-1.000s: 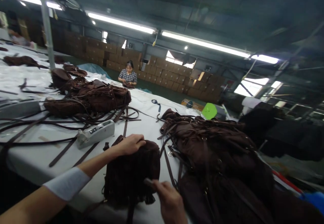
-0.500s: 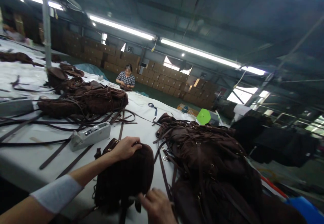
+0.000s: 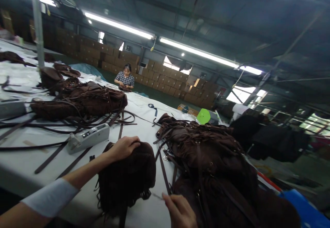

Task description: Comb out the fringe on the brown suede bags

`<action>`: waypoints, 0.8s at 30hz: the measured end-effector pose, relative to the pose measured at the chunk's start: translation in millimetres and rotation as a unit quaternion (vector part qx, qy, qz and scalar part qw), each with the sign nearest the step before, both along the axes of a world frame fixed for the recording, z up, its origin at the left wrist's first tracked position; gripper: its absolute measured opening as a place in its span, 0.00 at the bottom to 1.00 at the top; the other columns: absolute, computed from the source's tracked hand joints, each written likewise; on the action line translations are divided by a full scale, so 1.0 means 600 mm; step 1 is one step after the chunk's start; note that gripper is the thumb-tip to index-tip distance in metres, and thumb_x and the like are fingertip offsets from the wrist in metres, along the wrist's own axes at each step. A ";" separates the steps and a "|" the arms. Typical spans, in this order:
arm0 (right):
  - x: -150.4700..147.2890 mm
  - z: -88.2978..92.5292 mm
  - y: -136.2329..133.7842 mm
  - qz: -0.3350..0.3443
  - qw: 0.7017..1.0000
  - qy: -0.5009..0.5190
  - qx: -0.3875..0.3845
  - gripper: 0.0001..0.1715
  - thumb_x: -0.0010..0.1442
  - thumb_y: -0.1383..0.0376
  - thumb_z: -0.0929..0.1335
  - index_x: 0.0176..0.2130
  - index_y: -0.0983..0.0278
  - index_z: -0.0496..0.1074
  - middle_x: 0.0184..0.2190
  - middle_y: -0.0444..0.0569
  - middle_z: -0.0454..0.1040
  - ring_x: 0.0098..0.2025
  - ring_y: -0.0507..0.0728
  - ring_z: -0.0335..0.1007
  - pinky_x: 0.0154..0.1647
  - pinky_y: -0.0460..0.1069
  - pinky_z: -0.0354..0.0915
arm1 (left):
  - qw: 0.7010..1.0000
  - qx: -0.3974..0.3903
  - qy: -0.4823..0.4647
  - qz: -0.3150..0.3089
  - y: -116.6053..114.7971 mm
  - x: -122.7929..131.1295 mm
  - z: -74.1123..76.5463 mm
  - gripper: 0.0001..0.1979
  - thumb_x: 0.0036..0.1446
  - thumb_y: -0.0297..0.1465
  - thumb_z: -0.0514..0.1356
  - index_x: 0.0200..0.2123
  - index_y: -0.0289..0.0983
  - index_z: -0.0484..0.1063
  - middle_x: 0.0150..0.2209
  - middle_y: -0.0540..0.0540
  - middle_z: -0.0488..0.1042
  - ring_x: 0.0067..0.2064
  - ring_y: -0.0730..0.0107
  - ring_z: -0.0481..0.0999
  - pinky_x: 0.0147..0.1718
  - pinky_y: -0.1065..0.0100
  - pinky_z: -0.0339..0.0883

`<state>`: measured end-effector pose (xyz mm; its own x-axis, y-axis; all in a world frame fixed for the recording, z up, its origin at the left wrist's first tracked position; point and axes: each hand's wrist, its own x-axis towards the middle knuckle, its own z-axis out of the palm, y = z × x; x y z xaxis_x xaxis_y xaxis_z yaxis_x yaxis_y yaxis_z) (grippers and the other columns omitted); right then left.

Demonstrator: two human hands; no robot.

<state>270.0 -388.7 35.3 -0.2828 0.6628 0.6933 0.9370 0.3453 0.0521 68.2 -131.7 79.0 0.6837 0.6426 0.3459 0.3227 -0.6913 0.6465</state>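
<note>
A dark brown fabric bag point(image 3: 129, 180) stands near the table's front edge, loose threads or straps hanging along its left side and bottom. My left hand point(image 3: 126, 148) grips its top edge, fingers bent over it. To the right of the bag and apart from it, my right hand point(image 3: 180, 211) is closed on a thin metal pointed tool point(image 3: 157, 196); its tip points left toward the bag's lower corner. Most of this tool is hidden in the fingers, so its kind is unclear. Close by on the right lies a big pile of brown bags point(image 3: 206, 152) with straps and metal rings.
A grey tape dispenser point(image 3: 89, 138) sits left of the bag among loose brown straps point(image 3: 50, 158). Behind it lies another heap of brown bags point(image 3: 85, 99). A co-worker point(image 3: 124, 78) handles something brown at the far table edge. A metal post point(image 3: 38, 25) rises at left.
My right hand has moved right and away from the bag's lower corner with the metal tool. My left hand keeps its hold on the bag top. The view has shifted slightly.
</note>
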 end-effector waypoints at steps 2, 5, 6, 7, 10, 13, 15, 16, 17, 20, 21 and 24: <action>0.008 0.049 0.014 -0.017 0.999 0.031 -0.033 0.32 0.63 0.76 0.59 0.63 0.58 0.56 0.35 0.50 0.73 0.35 0.52 0.70 0.36 0.46 0.66 | 1.000 0.012 0.012 -0.017 -0.010 0.005 0.017 0.12 0.61 0.37 0.52 0.37 0.39 0.73 0.32 0.47 0.76 0.35 0.65 0.74 0.36 0.69 0.60; 0.007 0.123 0.050 -0.029 0.999 -0.011 -0.027 0.28 0.65 0.75 0.57 0.62 0.60 0.60 0.32 0.48 0.71 0.32 0.52 0.66 0.34 0.46 0.64 | 0.998 0.043 0.031 -0.039 -0.030 0.014 0.053 0.12 0.60 0.38 0.53 0.35 0.39 0.74 0.32 0.46 0.77 0.34 0.64 0.74 0.35 0.68 0.59; 0.004 0.142 0.065 -0.032 0.998 -0.040 -0.027 0.27 0.65 0.75 0.57 0.60 0.60 0.61 0.31 0.47 0.71 0.32 0.52 0.65 0.34 0.47 0.63 | 0.997 0.055 0.036 -0.042 -0.036 0.017 0.066 0.13 0.60 0.38 0.53 0.35 0.38 0.75 0.31 0.46 0.77 0.34 0.64 0.74 0.34 0.68 0.59; -0.001 0.156 0.079 -0.036 0.996 -0.073 -0.035 0.27 0.65 0.75 0.57 0.60 0.61 0.63 0.31 0.47 0.71 0.32 0.53 0.65 0.34 0.47 0.62 | 0.996 0.065 0.040 -0.046 -0.041 0.020 0.078 0.14 0.60 0.38 0.53 0.34 0.37 0.75 0.30 0.45 0.76 0.33 0.65 0.74 0.33 0.68 0.58; -0.018 0.163 0.114 -0.072 0.981 -0.165 -0.075 0.27 0.62 0.76 0.61 0.58 0.60 0.64 0.30 0.47 0.71 0.31 0.54 0.64 0.33 0.50 0.59 | 0.995 0.063 0.031 -0.064 -0.045 0.026 0.106 0.14 0.60 0.37 0.53 0.32 0.35 0.75 0.28 0.45 0.76 0.31 0.67 0.72 0.31 0.69 0.57; -0.027 0.120 0.121 -0.113 0.958 -0.209 -0.161 0.31 0.56 0.77 0.64 0.57 0.58 0.65 0.29 0.46 0.70 0.31 0.55 0.64 0.31 0.50 0.55 | 0.996 0.039 0.012 -0.080 -0.029 0.027 0.118 0.13 0.57 0.35 0.55 0.29 0.34 0.75 0.26 0.46 0.75 0.30 0.69 0.71 0.30 0.70 0.57; -0.027 0.074 0.108 -0.116 0.944 -0.213 -0.223 0.34 0.52 0.78 0.66 0.56 0.56 0.65 0.30 0.45 0.71 0.31 0.54 0.65 0.30 0.49 0.53 | 0.997 0.026 0.003 -0.069 -0.011 0.024 0.118 0.13 0.57 0.34 0.55 0.28 0.33 0.75 0.25 0.47 0.74 0.30 0.70 0.71 0.29 0.71 0.57; -0.027 0.049 0.099 -0.110 0.942 -0.208 -0.241 0.35 0.51 0.78 0.66 0.56 0.55 0.65 0.30 0.45 0.71 0.31 0.54 0.65 0.29 0.49 0.53 | 0.998 0.020 -0.002 -0.063 -0.003 0.022 0.116 0.13 0.57 0.34 0.55 0.28 0.32 0.75 0.25 0.47 0.74 0.30 0.70 0.71 0.29 0.71 0.58; -0.026 0.025 0.089 -0.098 0.944 -0.199 -0.244 0.36 0.50 0.77 0.67 0.56 0.54 0.64 0.30 0.44 0.72 0.31 0.54 0.65 0.29 0.49 0.53 | 0.998 0.015 -0.006 -0.061 0.003 0.021 0.113 0.13 0.57 0.34 0.55 0.28 0.32 0.75 0.25 0.47 0.74 0.29 0.70 0.71 0.29 0.71 0.58; -0.031 -0.037 0.064 -0.030 0.964 -0.178 -0.193 0.32 0.53 0.71 0.68 0.56 0.53 0.64 0.26 0.42 0.70 0.27 0.53 0.64 0.27 0.49 0.52 | 0.998 0.008 -0.007 -0.068 0.008 0.024 0.098 0.12 0.55 0.34 0.57 0.28 0.32 0.76 0.25 0.47 0.75 0.29 0.70 0.72 0.28 0.72 0.59; -0.035 -0.054 0.057 -0.004 0.970 -0.176 -0.170 0.29 0.55 0.68 0.68 0.55 0.53 0.65 0.24 0.42 0.69 0.24 0.53 0.62 0.25 0.49 0.51 | 0.998 0.009 -0.008 -0.068 0.005 0.028 0.092 0.12 0.55 0.34 0.58 0.28 0.33 0.76 0.25 0.47 0.76 0.29 0.70 0.73 0.29 0.72 0.59; -0.050 -0.088 0.039 0.026 0.982 -0.137 -0.127 0.21 0.58 0.68 0.66 0.51 0.53 0.69 0.19 0.41 0.66 0.19 0.52 0.59 0.20 0.48 0.48 | 0.998 0.020 -0.012 -0.059 -0.003 0.045 0.077 0.10 0.54 0.34 0.58 0.29 0.34 0.77 0.26 0.47 0.77 0.30 0.70 0.74 0.30 0.72 0.59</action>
<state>239.9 -365.3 -17.4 -0.4738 0.7841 0.4008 0.8806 0.4267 0.2061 95.3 -133.3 125.1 0.7449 0.5437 0.3868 0.2220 -0.7486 0.6248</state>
